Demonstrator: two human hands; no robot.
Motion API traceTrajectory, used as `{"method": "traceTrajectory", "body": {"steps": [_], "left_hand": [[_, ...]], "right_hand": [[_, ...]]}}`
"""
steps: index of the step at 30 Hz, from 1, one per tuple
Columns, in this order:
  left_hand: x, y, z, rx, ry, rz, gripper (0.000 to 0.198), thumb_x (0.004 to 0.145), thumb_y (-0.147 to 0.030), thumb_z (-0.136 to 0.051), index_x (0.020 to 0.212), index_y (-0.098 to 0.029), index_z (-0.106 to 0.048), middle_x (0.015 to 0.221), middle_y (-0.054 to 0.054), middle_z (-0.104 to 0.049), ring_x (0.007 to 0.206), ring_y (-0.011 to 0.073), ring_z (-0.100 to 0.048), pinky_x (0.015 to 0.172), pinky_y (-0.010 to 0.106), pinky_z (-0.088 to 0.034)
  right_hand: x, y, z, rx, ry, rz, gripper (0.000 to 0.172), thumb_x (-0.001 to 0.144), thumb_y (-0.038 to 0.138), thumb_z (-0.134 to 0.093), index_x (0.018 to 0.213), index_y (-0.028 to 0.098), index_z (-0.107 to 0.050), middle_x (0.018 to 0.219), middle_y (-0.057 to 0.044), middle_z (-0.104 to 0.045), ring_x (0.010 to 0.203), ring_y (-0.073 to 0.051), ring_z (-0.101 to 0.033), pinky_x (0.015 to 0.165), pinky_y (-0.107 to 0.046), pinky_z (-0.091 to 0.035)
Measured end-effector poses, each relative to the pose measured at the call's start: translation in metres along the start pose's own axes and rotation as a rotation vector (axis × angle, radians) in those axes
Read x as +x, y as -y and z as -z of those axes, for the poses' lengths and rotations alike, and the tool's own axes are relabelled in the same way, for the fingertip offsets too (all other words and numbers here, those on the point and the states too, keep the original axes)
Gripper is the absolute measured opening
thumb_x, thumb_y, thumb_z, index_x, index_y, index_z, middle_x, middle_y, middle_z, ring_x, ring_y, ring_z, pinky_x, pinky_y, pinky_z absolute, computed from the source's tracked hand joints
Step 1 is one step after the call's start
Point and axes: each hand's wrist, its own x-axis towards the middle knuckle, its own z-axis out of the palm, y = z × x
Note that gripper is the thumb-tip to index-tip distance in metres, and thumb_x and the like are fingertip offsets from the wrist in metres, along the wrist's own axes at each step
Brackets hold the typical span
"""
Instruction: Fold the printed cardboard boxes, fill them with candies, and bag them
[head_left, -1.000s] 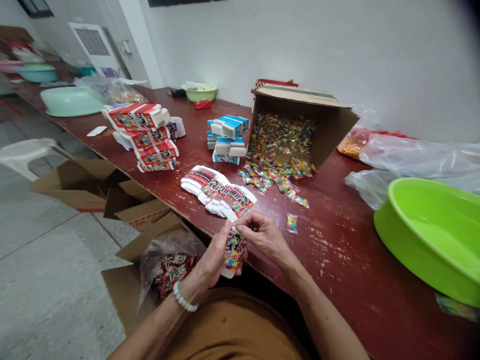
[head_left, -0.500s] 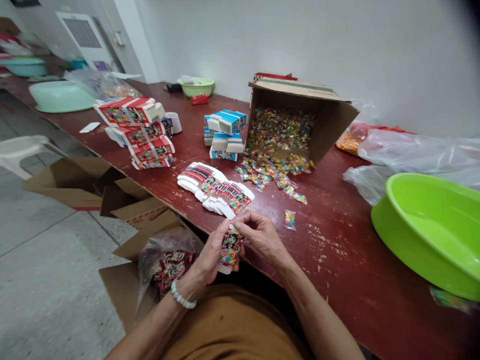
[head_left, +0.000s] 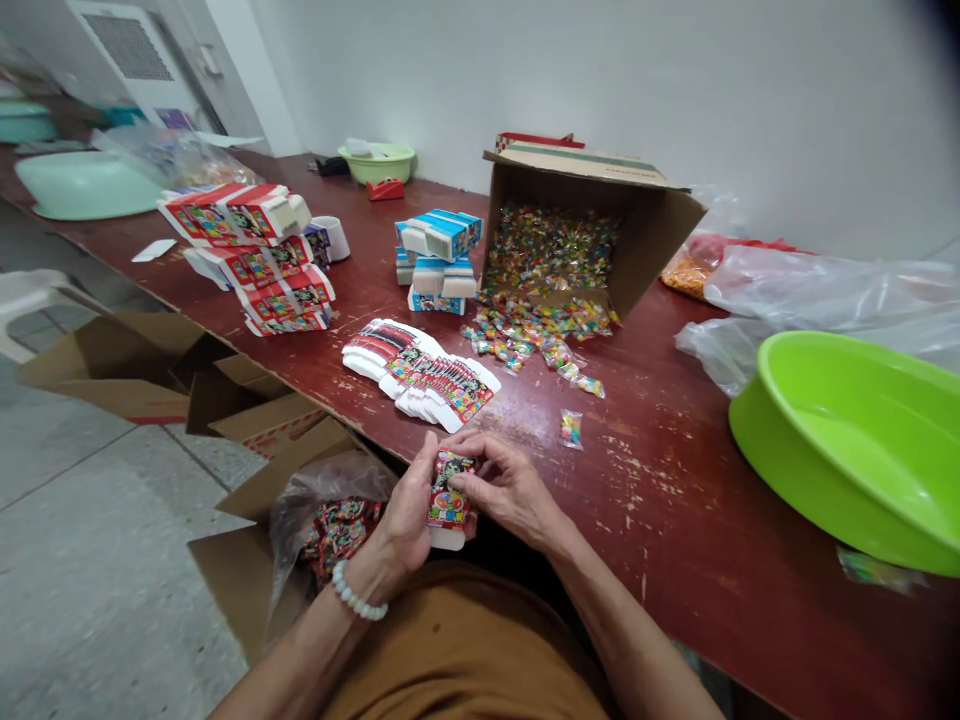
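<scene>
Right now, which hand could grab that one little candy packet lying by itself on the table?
Probably the right hand. The lone candy packet lies on the red table just beyond it on that side. The left hand is farther off and cradles the small printed box, which the right only pinches at the top.

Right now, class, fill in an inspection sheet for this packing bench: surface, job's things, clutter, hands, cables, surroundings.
Surface: dark red table, paint scuffed and chipped.
Job's things: small printed box held at the table edge; fanned flat box blanks; one loose candy packet.
Clutter: tipped cardboard carton spilling candy packets; red box stack; blue box stack; green basin; plastic bags.
Hands: left hand and right hand both grip the box.
Cables: nothing seen.
Surroundings: open cartons on floor, white wall.
</scene>
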Motion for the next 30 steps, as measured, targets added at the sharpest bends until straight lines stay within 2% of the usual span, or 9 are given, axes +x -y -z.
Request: {"method": "traceTrajectory", "body": {"steps": [3,6,8,14,21,24,27,30], "left_hand": [[0.001,0.002,-0.001,-0.018,0.052,-0.044,0.046,0.1,-0.042,-0.035,0.132,-0.017,-0.055,0.083,0.007,-0.071,0.048,0.0141,-0.063,0.043,0.025,-0.052],[0.003,0.004,-0.001,0.017,0.114,-0.051,0.047,0.098,-0.042,-0.039,0.138,-0.019,-0.051,0.075,0.005,-0.068,0.048,0.0145,-0.061,0.043,0.025,-0.051],[0.003,0.005,-0.001,0.066,0.137,-0.069,0.05,0.097,-0.046,-0.041,0.14,-0.021,-0.049,0.07,0.003,-0.066,0.046,0.0147,-0.06,0.043,0.025,-0.05],[0.002,0.006,0.002,0.224,0.179,-0.142,0.064,0.095,-0.061,-0.032,0.142,-0.021,-0.048,0.069,0.005,-0.064,0.049,0.0143,-0.057,0.042,0.023,-0.047],[0.003,0.009,0.006,0.27,0.202,-0.119,0.068,0.093,-0.065,-0.03,0.144,-0.023,-0.047,0.072,0.005,-0.066,0.045,0.0131,-0.055,0.04,0.023,-0.045],[0.003,0.009,0.007,0.278,0.186,-0.115,0.069,0.093,-0.066,-0.03,0.143,-0.023,-0.048,0.069,0.005,-0.065,0.045,0.0131,-0.055,0.04,0.022,-0.044],[0.004,0.009,0.007,0.304,0.172,-0.151,0.069,0.091,-0.067,-0.034,0.143,-0.023,-0.048,0.073,0.006,-0.069,0.044,0.0129,-0.055,0.039,0.022,-0.043],[0.004,0.009,0.009,0.34,0.153,-0.166,0.073,0.088,-0.069,-0.041,0.143,-0.021,-0.049,0.07,0.007,-0.07,0.041,0.0133,-0.054,0.037,0.022,-0.04]], "right_hand": [[-0.003,-0.007,-0.001,-0.011,-0.051,-0.077,0.018,0.082,0.027,-0.071,0.099,0.022,-0.069,0.111,-0.005,-0.066,0.08,-0.014,-0.062,0.065,-0.024,-0.049],[-0.003,-0.004,0.003,0.095,-0.08,-0.174,0.017,0.086,0.033,-0.067,0.097,0.021,-0.069,0.104,-0.004,-0.067,0.062,-0.01,-0.057,0.055,-0.022,-0.046],[-0.002,0.004,0.007,0.151,-0.09,-0.231,0.019,0.088,0.037,-0.064,0.093,0.02,-0.069,0.098,-0.003,-0.068,0.057,-0.009,-0.055,0.052,-0.021,-0.046],[0.002,0.025,0.012,0.142,-0.096,-0.279,0.021,0.08,0.038,-0.072,0.078,0.017,-0.071,0.079,-0.003,-0.071,0.064,-0.015,-0.063,0.056,-0.025,-0.051],[-0.001,0.022,0.012,0.141,-0.116,-0.315,0.021,0.079,0.035,-0.073,0.073,0.015,-0.069,0.073,-0.003,-0.07,0.059,-0.013,-0.061,0.054,-0.023,-0.049],[0.001,0.025,0.016,0.056,-0.031,-0.257,0.02,0.085,0.035,-0.067,0.082,0.016,-0.071,0.077,-0.003,-0.07,0.062,-0.013,-0.061,0.055,-0.022,-0.048],[0.003,0.029,0.022,-0.009,0.049,-0.135,0.016,0.088,0.032,-0.064,0.086,0.018,-0.073,0.087,-0.003,-0.071,0.074,-0.014,-0.064,0.066,-0.024,-0.05],[0.003,0.028,0.026,-0.036,0.08,-0.131,0.015,0.089,0.03,-0.064,0.087,0.019,-0.074,0.09,-0.003,-0.072,0.078,-0.015,-0.064,0.071,-0.025,-0.05]]}}
